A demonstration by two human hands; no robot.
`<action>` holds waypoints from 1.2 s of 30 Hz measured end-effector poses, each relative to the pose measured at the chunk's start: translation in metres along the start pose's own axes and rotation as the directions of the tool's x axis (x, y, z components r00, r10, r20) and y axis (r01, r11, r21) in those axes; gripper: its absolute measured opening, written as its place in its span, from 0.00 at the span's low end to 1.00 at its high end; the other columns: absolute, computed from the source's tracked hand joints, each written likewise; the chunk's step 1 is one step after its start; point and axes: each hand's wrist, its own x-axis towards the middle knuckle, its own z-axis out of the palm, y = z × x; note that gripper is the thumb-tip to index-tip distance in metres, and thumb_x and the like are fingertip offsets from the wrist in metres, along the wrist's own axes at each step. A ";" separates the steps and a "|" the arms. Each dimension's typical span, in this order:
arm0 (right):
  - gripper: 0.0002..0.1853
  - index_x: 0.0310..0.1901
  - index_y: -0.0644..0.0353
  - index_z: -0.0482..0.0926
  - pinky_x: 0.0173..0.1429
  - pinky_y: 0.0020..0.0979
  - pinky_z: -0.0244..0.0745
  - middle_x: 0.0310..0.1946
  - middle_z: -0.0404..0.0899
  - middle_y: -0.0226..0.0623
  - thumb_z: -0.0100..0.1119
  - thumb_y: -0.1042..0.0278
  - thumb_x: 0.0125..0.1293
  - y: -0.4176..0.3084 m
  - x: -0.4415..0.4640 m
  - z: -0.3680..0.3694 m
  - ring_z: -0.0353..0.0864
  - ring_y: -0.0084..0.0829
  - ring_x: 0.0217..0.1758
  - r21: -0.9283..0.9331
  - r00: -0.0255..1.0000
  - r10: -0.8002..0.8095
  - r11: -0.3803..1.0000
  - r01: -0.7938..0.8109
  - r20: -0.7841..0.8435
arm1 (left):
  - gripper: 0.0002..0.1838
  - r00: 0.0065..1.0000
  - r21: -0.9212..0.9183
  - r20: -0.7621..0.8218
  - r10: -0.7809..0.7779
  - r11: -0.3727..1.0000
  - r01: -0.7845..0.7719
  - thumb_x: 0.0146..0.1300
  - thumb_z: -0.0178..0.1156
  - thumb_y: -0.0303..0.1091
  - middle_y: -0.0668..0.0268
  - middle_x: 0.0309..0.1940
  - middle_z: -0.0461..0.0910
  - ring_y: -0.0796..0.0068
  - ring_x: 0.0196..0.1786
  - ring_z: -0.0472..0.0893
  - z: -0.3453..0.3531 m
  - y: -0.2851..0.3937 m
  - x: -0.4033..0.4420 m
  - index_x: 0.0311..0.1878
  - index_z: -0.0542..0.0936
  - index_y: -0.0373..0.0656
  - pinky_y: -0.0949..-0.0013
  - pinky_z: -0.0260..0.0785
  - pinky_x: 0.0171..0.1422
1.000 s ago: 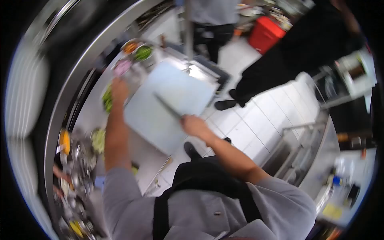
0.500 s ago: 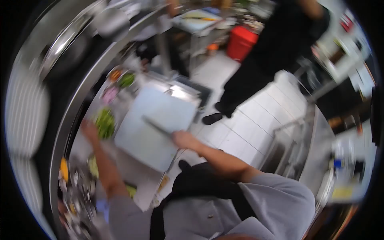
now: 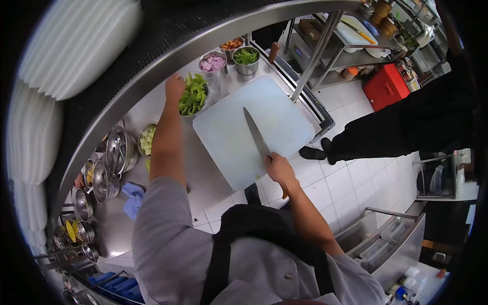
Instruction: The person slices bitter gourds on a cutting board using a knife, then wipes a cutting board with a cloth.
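Clock directions take twelve as the top of the head view. The right hand (image 3: 278,168) is wrapped firmly around the handle of a long, pointed, steel-bladed kitchen knife (image 3: 257,133). The blade runs from that hand toward eleven o'clock, its tip over the middle of a pale, rectangular cutting board (image 3: 285,117); I cannot tell whether the blade touches the surface. The right hand itself is at the board's five o'clock edge.

The left hand (image 3: 175,87) is at ten o'clock from the right one, well apart from the knife. Its fingers are bent inward, but whether they hold anything I cannot tell. A heap of bright green vegetable strips (image 3: 193,96) lies at four o'clock from the left hand, just beside it. Farther along that same direction is the board.

At two o'clock from the left hand, chopped pink-purple pieces (image 3: 213,63) fill a round steel container, with finely cut dark green pieces (image 3: 246,56) in another one farther on. Orange-brown chunks (image 3: 232,44) sit just beyond these two. At seven o'clock from the left hand, pale green cubes (image 3: 147,140) lie in a round metal bowl, and farther that way a crumpled blue cloth (image 3: 133,198) rests on the grey metal counter (image 3: 201,175). A person in black trousers (image 3: 396,123) stands at two o'clock from the right hand.
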 end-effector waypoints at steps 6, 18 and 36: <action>0.21 0.46 0.64 0.79 0.54 0.60 0.79 0.37 0.85 0.65 0.51 0.51 0.76 -0.008 -0.006 -0.003 0.86 0.65 0.44 -0.020 0.997 0.037 0.999 -0.039 -0.065 | 0.14 0.937 0.087 0.321 -0.135 0.990 0.113 0.70 0.58 0.45 0.61 0.38 0.87 0.54 0.42 0.85 0.067 -0.155 0.041 0.44 0.87 0.46 0.49 0.75 0.52; 0.17 0.49 0.61 0.76 0.42 0.56 0.82 0.29 0.85 0.54 0.48 0.53 0.79 -0.006 -0.007 0.004 0.87 0.58 0.33 -0.094 0.996 0.069 0.993 -0.073 -0.049 | 0.21 0.538 0.134 0.688 -0.488 0.813 0.567 0.59 0.72 0.50 0.62 0.24 0.80 0.68 0.24 0.77 0.104 -0.151 0.114 0.31 0.84 0.37 0.56 0.67 0.28; 0.19 0.50 0.63 0.75 0.39 0.55 0.82 0.27 0.85 0.55 0.49 0.52 0.79 0.000 0.001 0.007 0.87 0.58 0.32 -0.106 0.999 0.031 0.994 -0.033 -0.020 | 0.08 0.751 -0.448 0.620 -0.228 0.683 0.577 0.70 0.64 0.38 0.71 0.30 0.82 0.79 0.28 0.80 -0.013 -0.081 0.091 0.43 0.85 0.44 0.76 0.71 0.33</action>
